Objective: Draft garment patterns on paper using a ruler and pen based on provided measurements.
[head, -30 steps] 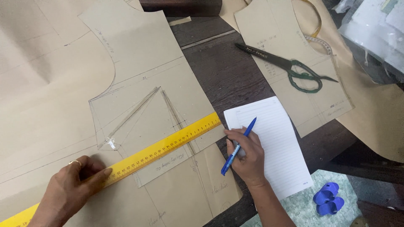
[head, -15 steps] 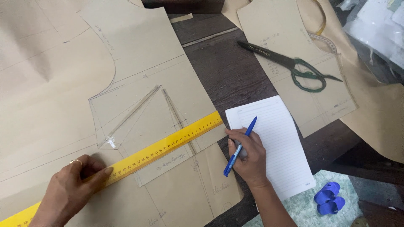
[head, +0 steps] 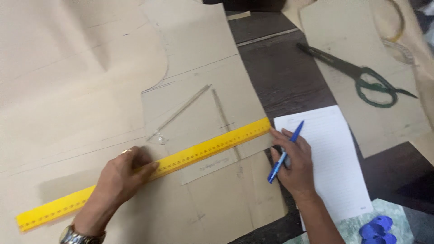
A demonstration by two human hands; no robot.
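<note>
Yellow ruler [head: 149, 171] unmoved (left hand [head: 122, 174] still pressing), pen [head: 285, 151] held

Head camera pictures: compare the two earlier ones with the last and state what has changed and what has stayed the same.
Nothing on the table visibly moved; only the view shifted slightly. The left hand still presses the yellow ruler onto the brown pattern paper. The right hand still holds the blue pen at the ruler's end, beside the lined sheet. The scissors lie untouched.

Yellow ruler [head: 149, 174]: middle covered by left hand [head: 120, 176] | blue object [head: 377, 229]: cut by bottom edge, kind undeterminable | markings on brown paper pattern [head: 194, 68]: too faint to be read
</note>
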